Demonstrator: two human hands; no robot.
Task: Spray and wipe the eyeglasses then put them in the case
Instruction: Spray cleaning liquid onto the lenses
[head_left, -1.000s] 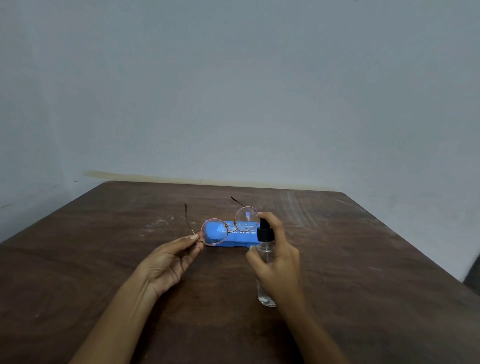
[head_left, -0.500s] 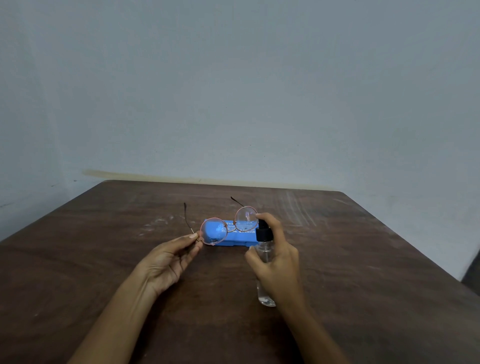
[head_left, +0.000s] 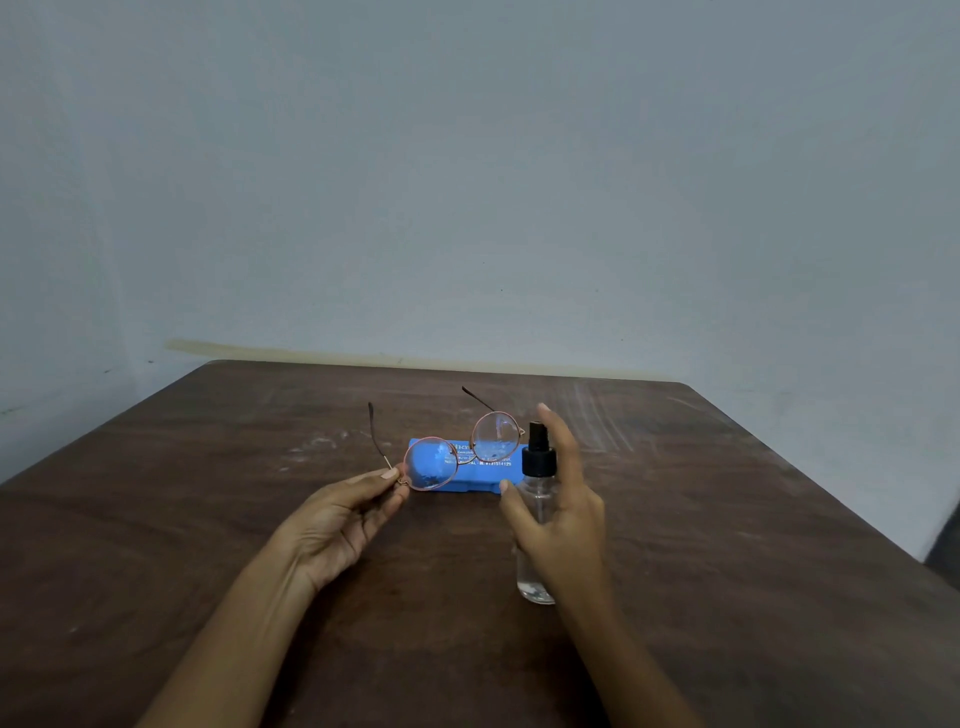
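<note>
Eyeglasses (head_left: 462, 451) pinched in our left hand (head_left: 340, 522), right hand (head_left: 563, 519) gripping the spray bottle (head_left: 537, 512).
Behind them, the blue case (head_left: 467, 470); its white print is unreadable to us.

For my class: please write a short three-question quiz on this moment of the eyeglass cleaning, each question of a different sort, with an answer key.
1. True or false: the eyeglasses lie folded inside the blue case.
2. Which hand holds the spray bottle? A) left hand B) right hand C) neither
3. Fill in: the right index finger is lifted off the bottle's black ____.

Key
1. False: the left hand holds them by one corner, temples open, in front of the case, which appears closed on the table.
2. B
3. nozzle
</note>
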